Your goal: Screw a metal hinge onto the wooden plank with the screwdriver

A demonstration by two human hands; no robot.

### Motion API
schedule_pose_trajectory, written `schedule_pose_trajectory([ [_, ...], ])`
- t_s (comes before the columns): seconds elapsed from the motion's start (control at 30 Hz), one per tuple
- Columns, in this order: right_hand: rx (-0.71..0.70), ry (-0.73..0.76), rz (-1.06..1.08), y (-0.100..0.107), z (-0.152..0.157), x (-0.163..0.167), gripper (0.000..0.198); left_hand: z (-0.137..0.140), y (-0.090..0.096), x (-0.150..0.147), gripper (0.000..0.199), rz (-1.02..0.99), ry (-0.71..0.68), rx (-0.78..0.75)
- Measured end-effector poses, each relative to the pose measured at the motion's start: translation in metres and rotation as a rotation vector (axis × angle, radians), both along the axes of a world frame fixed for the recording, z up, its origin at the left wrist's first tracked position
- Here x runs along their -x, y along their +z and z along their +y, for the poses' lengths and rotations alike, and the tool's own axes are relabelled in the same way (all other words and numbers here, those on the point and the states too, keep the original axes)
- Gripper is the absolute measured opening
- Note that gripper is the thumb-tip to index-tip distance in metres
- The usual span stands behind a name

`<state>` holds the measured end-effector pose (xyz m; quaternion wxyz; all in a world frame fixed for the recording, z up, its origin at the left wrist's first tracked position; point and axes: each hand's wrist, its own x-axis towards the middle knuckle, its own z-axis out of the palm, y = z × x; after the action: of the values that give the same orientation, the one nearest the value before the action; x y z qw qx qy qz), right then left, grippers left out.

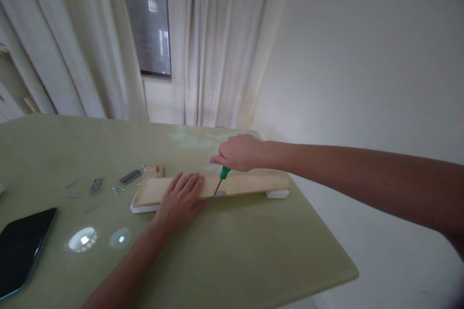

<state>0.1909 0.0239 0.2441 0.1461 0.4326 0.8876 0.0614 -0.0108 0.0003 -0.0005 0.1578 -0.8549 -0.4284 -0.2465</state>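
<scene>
A long wooden board (250, 182) lies across white blocks (277, 194) on the table. My left hand (181, 198) rests flat on the board's left part, fingers stretched out over its surface. Above the board's middle, my right hand (242, 152) is wrapped round the green handle of a screwdriver (224, 173). The screwdriver's shaft slants down to a small metal hinge (220, 194) at the board's near edge. Its tip meets the hinge's left end; whether a screw sits there is too small to tell.
Left of the board lie a dark metal hinge (130, 176), a smaller hinge (96, 186) and several loose screws (115, 190). A small wooden piece (153, 171) sits behind the board. A black tablet (25, 248) is at the left. The greenish table (246, 256) ends at the right before a white wall.
</scene>
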Motion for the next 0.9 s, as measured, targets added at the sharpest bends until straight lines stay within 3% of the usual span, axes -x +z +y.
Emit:
schedule_pose_trajectory([
  [0.13, 0.024, 0.148, 0.063, -0.002, -0.004, -0.001, 0.032, 0.0, 0.0, -0.006, 0.043, -0.04, -0.085, -0.069],
  [0.27, 0.096, 0.25, 0.151, 0.0, -0.004, -0.007, 0.028, 0.004, 0.003, 0.003, 0.028, -0.148, -0.149, -0.06],
  [0.33, 0.117, 0.264, 0.209, -0.001, -0.003, -0.012, 0.026, 0.005, 0.012, 0.009, 0.029, -0.272, -0.165, 0.071],
  [0.43, 0.13, 0.27, 0.294, -0.005, -0.004, -0.02, 0.026, 0.006, 0.039, 0.007, 0.033, -0.519, -0.251, 0.454],
  [0.53, 0.142, 0.26, 0.455, -0.011, -0.007, -0.028, 0.041, 0.013, 0.072, -0.005, 0.045, -0.64, -0.501, 0.82],
  [0.6, 0.152, 0.245, 0.586, -0.015, -0.011, -0.033, 0.048, 0.023, 0.088, -0.013, 0.04, -0.699, -0.657, 0.952],
  [0.73, 0.11, 0.216, 0.776, -0.032, -0.02, -0.039, 0.044, 0.045, 0.101, -0.024, 0.02, -0.775, -0.773, 1.093],
  [0.9, -0.079, 0.054, 0.912, -0.059, -0.026, -0.032, 0.029, 0.048, 0.106, -0.027, 0.027, -0.801, -0.632, 1.011],
])
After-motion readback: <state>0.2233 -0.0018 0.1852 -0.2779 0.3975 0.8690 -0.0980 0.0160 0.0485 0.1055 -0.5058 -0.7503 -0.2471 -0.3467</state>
